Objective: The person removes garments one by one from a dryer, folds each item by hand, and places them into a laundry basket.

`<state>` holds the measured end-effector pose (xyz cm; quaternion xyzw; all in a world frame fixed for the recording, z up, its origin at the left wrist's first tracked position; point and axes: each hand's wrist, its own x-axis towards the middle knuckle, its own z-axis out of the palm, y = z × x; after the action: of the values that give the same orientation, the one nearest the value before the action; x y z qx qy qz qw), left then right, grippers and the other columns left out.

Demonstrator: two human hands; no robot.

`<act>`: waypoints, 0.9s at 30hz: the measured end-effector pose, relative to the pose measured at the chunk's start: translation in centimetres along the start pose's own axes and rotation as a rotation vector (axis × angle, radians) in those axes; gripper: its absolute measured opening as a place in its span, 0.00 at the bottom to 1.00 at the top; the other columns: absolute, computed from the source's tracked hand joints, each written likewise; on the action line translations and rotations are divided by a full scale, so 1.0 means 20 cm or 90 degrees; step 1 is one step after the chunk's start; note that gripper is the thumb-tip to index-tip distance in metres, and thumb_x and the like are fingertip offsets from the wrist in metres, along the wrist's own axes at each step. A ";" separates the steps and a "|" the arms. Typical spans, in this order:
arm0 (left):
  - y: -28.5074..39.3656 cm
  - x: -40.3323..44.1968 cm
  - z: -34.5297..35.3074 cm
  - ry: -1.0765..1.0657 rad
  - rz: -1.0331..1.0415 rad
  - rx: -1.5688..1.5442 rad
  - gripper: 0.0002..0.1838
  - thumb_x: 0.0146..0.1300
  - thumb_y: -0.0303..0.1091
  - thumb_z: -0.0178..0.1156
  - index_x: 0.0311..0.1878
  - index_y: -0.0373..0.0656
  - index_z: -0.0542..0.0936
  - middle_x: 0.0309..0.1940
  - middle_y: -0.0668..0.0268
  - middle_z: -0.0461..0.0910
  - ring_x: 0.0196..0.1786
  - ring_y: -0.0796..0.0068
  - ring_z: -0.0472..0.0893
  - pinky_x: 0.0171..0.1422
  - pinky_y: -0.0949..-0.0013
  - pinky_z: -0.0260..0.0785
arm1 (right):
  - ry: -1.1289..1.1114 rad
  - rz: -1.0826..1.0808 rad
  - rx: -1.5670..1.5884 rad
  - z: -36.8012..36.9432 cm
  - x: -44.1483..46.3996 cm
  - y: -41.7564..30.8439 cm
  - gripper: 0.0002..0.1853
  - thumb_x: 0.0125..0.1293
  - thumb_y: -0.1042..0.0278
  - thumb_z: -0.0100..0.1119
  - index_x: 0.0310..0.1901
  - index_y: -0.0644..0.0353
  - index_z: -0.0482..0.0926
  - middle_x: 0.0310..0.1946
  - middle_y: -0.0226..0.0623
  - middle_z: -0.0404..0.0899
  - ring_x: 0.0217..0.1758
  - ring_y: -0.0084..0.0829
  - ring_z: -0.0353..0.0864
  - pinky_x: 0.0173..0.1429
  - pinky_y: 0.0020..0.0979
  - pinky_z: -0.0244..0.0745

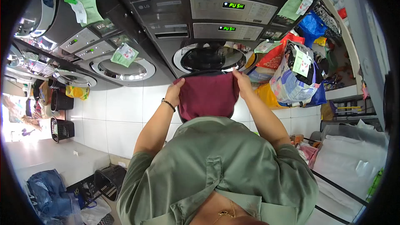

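Note:
A maroon cloth [210, 96], perhaps a garment, is stretched between my two hands in front of my body. My left hand [175, 92] is closed on its left edge, thumb on top, with a dark beaded bracelet at the wrist. My right hand [243, 84] pinches the upper right corner. Behind the cloth a black rim [204, 73] shows, seemingly of a basket mostly hidden by the fabric. Just beyond stands a dark washing machine with a round glass door [208, 58].
Control panels [233, 8] glow with "PUSH". Another machine door [123, 68] is at left. Stuffed laundry bags [291, 83] crowd the right side, near a plastic-covered white stack [350, 158]. Black baskets [109, 181] and jeans [48, 191] lie lower left.

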<state>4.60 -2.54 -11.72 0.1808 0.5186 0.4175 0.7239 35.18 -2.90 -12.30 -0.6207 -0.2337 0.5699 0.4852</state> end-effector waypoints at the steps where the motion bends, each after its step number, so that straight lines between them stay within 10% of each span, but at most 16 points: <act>1: 0.01 -0.02 0.00 -0.010 0.026 -0.019 0.11 0.67 0.35 0.58 0.46 0.37 0.79 0.44 0.62 0.83 0.45 0.69 0.81 0.54 0.65 0.71 | 0.030 -0.035 0.034 0.05 -0.08 -0.08 0.23 0.62 0.54 0.64 0.47 0.69 0.79 0.44 0.36 0.80 0.45 0.28 0.77 0.53 0.32 0.69; 7: -0.08 -0.18 -0.07 -0.007 0.187 0.180 0.18 0.61 0.38 0.66 0.46 0.33 0.80 0.40 0.62 0.84 0.42 0.73 0.81 0.52 0.70 0.72 | 0.008 -0.216 0.022 0.00 -0.20 0.01 0.13 0.58 0.68 0.60 0.42 0.65 0.82 0.38 0.30 0.82 0.39 0.23 0.79 0.48 0.27 0.71; 11: -0.45 -0.10 -0.35 0.072 0.137 0.953 0.26 0.51 0.50 0.70 0.50 0.46 0.81 0.56 0.58 0.77 0.61 0.58 0.73 0.63 0.55 0.66 | -0.054 -0.042 -0.226 -0.20 -0.11 0.42 0.19 0.56 0.67 0.61 0.48 0.67 0.79 0.44 0.38 0.83 0.45 0.29 0.80 0.53 0.31 0.72; 14: -0.64 -0.16 -0.46 0.027 0.052 1.065 0.24 0.53 0.54 0.66 0.53 0.58 0.81 0.63 0.58 0.70 0.68 0.50 0.64 0.68 0.47 0.62 | -0.127 0.024 -0.747 -0.30 -0.03 0.59 0.21 0.56 0.65 0.64 0.50 0.65 0.78 0.42 0.41 0.83 0.46 0.34 0.81 0.53 0.33 0.73; 19: -0.82 -0.03 -0.64 -0.138 0.118 1.060 0.18 0.59 0.56 0.59 0.51 0.69 0.82 0.54 0.63 0.79 0.61 0.56 0.74 0.62 0.54 0.69 | -0.210 -0.147 -0.687 -0.06 0.13 0.04 0.20 0.57 0.59 0.65 0.50 0.54 0.79 0.48 0.37 0.82 0.53 0.34 0.80 0.57 0.34 0.73; 27: -0.84 -0.01 -0.46 0.067 -0.018 0.963 0.19 0.58 0.50 0.61 0.52 0.58 0.82 0.47 0.61 0.83 0.51 0.58 0.81 0.54 0.58 0.73 | 0.078 -1.331 -0.446 0.63 -0.27 -1.91 0.07 0.54 0.74 0.64 0.36 0.52 0.83 0.40 0.28 0.84 0.50 0.31 0.79 0.56 0.33 0.64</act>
<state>3.31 -14.19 -26.97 0.6013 0.6997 -0.0528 0.3823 32.13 12.83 25.03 -0.2472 -0.7673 -0.2510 0.5359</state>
